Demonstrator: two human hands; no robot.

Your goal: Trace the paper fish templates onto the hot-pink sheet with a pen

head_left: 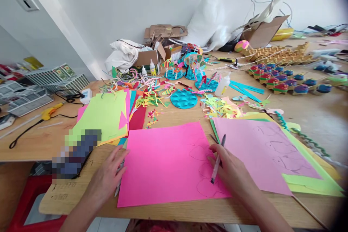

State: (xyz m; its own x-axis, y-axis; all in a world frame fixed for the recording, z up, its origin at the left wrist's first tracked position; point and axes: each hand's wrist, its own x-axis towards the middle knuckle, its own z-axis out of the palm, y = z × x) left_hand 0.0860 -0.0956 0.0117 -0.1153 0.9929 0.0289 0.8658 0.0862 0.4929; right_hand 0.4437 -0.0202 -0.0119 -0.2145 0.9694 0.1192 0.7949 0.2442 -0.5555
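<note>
Gripping a slim grey pen point(217, 159), the right hand point(231, 172) rests on the bright pink paper sheet point(163, 166) lying flat on the wooden surface point(35, 145); left hand point(108, 174) fingers spread loosely at the sheet's left edge.

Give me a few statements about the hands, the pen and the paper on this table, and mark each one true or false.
1. The right hand holds a pen. True.
2. The pen's tip rests on a green sheet. False: it is over the bright pink sheet.
3. The left hand lies at the bright pink sheet's left edge. True.
4. The pale pink sheet is blank. False: it bears drawn outlines.
5. The yellow glue gun is in the left hand. False: it lies apart, far left.
</note>
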